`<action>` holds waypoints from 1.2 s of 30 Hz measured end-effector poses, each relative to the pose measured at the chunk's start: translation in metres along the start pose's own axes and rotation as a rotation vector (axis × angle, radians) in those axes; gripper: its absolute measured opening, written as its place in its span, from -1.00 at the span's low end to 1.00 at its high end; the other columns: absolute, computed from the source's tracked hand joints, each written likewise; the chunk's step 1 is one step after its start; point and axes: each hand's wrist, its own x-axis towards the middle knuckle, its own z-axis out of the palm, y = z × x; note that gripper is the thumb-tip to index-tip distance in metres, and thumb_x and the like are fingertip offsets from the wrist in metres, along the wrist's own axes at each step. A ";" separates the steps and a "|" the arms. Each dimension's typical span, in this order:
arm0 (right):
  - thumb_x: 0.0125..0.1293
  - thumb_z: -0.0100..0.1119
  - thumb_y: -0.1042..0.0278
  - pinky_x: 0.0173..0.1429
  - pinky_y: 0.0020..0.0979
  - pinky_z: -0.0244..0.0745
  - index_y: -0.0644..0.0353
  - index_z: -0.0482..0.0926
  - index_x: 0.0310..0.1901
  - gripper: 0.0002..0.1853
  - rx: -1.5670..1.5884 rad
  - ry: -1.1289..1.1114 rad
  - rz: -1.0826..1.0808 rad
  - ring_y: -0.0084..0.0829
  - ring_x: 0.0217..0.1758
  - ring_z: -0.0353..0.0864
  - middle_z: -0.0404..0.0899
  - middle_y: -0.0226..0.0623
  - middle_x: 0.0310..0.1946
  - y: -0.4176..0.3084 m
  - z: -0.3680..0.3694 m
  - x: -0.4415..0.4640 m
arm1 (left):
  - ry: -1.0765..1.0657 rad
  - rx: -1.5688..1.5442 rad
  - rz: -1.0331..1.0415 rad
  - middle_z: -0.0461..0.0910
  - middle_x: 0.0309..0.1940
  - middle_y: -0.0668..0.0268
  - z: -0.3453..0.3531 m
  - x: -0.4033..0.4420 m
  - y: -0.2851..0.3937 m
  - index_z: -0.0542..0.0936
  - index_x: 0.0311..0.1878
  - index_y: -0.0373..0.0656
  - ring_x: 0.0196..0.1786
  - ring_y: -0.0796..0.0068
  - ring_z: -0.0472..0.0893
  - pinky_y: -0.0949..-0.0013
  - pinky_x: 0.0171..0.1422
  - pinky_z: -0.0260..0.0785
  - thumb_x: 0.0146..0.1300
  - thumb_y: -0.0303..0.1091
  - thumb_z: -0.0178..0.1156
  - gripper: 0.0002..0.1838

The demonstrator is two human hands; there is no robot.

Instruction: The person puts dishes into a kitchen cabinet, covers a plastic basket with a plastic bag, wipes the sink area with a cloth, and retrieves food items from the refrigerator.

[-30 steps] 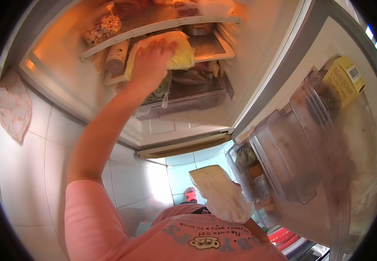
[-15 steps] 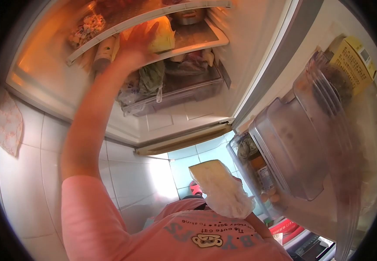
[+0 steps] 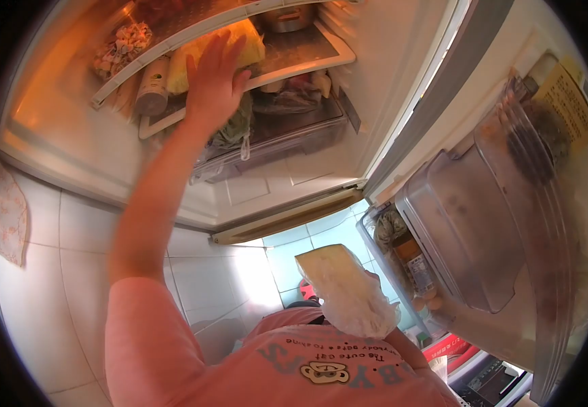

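Observation:
My left hand [image 3: 216, 81] is open, fingers spread, in front of a yellow package [image 3: 248, 51] on the lit fridge shelf [image 3: 294, 73]. From this angle I cannot tell whether the fingertips touch the package. A bottle or jar with a pale label [image 3: 153, 87] lies left of it. Close to my body, a pale yellow, flat-faced piece in a clear plastic bag [image 3: 351, 292] is held up at the end of my right forearm [image 3: 406, 347]. The bag hides my right hand and its fingers; the exact kind of food inside is unclear.
The open fridge door [image 3: 402, 129] stands at right, with a clear plastic bin [image 3: 463, 230] and a yellow packet [image 3: 569, 102] in its racks. Under the shelf is a drawer [image 3: 294, 136] with bagged vegetables. A metal pot [image 3: 290, 19] sits at the back right.
My left hand has drawn back from the yellow package toward me, and its fingers now show more clearly. The bagged piece stays nearly in place. The view has shifted slightly.

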 end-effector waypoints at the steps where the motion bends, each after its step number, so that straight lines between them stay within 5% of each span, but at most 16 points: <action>1: 0.24 -0.05 -0.20 0.22 -0.24 0.42 0.26 0.35 0.24 -0.28 -0.002 0.001 0.000 -0.22 0.13 0.52 0.49 -0.14 0.12 0.000 0.000 -0.001 | 0.052 -0.134 0.002 0.30 0.32 0.14 -0.012 -0.018 0.015 0.32 0.32 -0.05 0.40 0.13 0.22 -0.15 0.40 0.00 0.28 -0.23 0.11 -0.46; 4: 0.24 -0.05 -0.20 0.23 -0.24 0.42 0.26 0.35 0.24 -0.27 -0.029 0.010 0.000 -0.22 0.13 0.52 0.49 -0.14 0.12 -0.005 0.002 0.004 | 0.047 -0.670 -0.276 0.46 0.11 0.02 0.001 -0.114 0.072 0.43 0.14 -0.29 0.20 0.07 0.42 0.18 0.34 0.18 0.24 -0.29 0.11 -0.57; 7: 0.23 -0.05 -0.21 0.23 -0.24 0.42 0.27 0.35 0.24 -0.27 -0.088 0.022 0.001 -0.21 0.13 0.52 0.49 -0.13 0.12 -0.010 0.003 0.016 | -0.737 -1.185 -0.876 0.45 0.11 0.14 0.051 -0.242 0.122 0.39 0.21 -0.19 0.22 0.24 0.39 0.12 0.21 0.31 0.30 0.03 0.12 -0.43; 8: 0.23 -0.05 -0.21 0.23 -0.25 0.42 0.27 0.35 0.24 -0.27 -0.032 0.030 0.038 -0.21 0.13 0.52 0.49 -0.13 0.12 -0.008 0.001 0.023 | -1.050 -1.385 -1.144 0.40 0.20 0.18 0.035 -0.251 0.136 0.32 0.32 -0.07 0.25 0.23 0.37 0.04 0.15 0.36 0.33 0.19 -0.01 -0.34; 9: 0.23 -0.05 -0.21 0.24 -0.25 0.42 0.27 0.35 0.24 -0.26 0.044 0.039 0.082 -0.21 0.13 0.52 0.49 -0.13 0.12 -0.003 -0.002 0.031 | -1.222 -1.568 -1.159 0.32 0.28 0.22 0.038 -0.278 0.144 0.23 0.40 0.01 0.29 0.21 0.34 -0.01 0.16 0.37 0.32 0.31 -0.14 -0.26; 11: 0.24 -0.05 -0.20 0.24 -0.25 0.42 0.27 0.34 0.24 -0.27 0.377 0.035 0.233 -0.22 0.14 0.52 0.49 -0.13 0.12 0.021 -0.017 0.054 | -1.191 -2.078 -1.248 0.29 0.32 0.24 0.032 -0.301 0.156 0.19 0.43 0.07 0.31 0.18 0.35 -0.07 0.14 0.42 0.30 0.35 -0.13 -0.23; 13: 0.30 -0.05 -0.20 0.25 -0.28 0.41 0.25 0.35 0.25 -0.31 0.689 -0.048 0.258 -0.27 0.15 0.52 0.50 -0.16 0.13 0.029 -0.012 0.075 | -1.003 -2.260 -1.350 0.38 0.26 0.24 0.029 -0.310 0.150 0.26 0.39 0.01 0.27 0.24 0.41 -0.01 0.14 0.44 0.33 0.25 -0.05 -0.30; 21: 0.34 -0.07 -0.31 0.25 -0.30 0.40 0.22 0.35 0.25 -0.27 0.454 -0.108 0.126 -0.36 0.15 0.51 0.51 -0.21 0.11 0.015 0.013 0.202 | -0.280 -2.265 -1.343 0.50 0.11 0.28 0.063 -0.333 0.097 0.35 0.26 -0.16 0.15 0.39 0.49 0.25 0.27 0.35 0.36 -0.14 0.10 -0.52; 23: 0.36 -0.06 -0.25 0.21 -0.28 0.45 0.23 0.36 0.23 -0.31 0.520 -0.277 0.198 -0.34 0.11 0.54 0.51 -0.16 0.10 -0.007 0.024 0.223 | -0.105 -2.019 -1.391 0.46 0.14 0.25 0.076 -0.336 0.084 0.34 0.25 -0.22 0.16 0.35 0.48 0.23 0.28 0.35 0.35 -0.25 0.13 -0.53; 25: 0.36 -0.01 -0.20 0.15 -0.26 0.49 0.24 0.39 0.19 -0.36 0.486 -0.279 0.188 -0.30 0.05 0.58 0.53 -0.13 0.05 -0.013 0.025 0.255 | -0.095 -2.001 -1.411 0.42 0.17 0.22 0.087 -0.334 0.066 0.31 0.28 -0.26 0.17 0.33 0.47 0.24 0.28 0.35 0.30 -0.33 0.19 -0.47; 28: 0.33 0.12 -0.08 0.06 -0.28 0.52 0.23 0.51 0.07 -0.48 0.236 -0.161 0.152 -0.33 -0.07 0.62 0.61 -0.22 -0.14 -0.018 0.017 0.298 | -0.339 -1.610 -1.106 0.42 0.18 0.18 0.098 -0.325 0.040 0.26 0.35 -0.27 0.17 0.33 0.46 0.29 0.26 0.33 0.13 -0.35 0.36 -0.26; 32: 0.33 0.14 -0.01 0.04 -0.40 0.43 0.26 0.58 0.04 -0.53 -0.286 0.150 -0.025 -0.46 -0.04 0.55 0.60 -0.27 -0.10 -0.008 0.024 0.352 | -0.348 -1.246 -0.962 0.46 0.15 0.17 0.110 -0.312 0.022 0.31 0.32 -0.31 0.16 0.37 0.47 0.33 0.24 0.34 0.08 -0.37 0.38 -0.27; 36: 0.34 0.11 0.02 0.13 -0.43 0.38 0.29 0.54 0.10 -0.51 -0.340 0.046 -0.135 -0.44 0.03 0.52 0.59 -0.26 -0.04 -0.002 0.029 0.375 | -0.335 -0.806 -0.949 0.55 0.08 0.06 0.118 -0.318 0.026 0.37 0.27 -0.25 0.11 0.18 0.57 0.28 0.19 0.38 0.02 -0.40 0.37 -0.31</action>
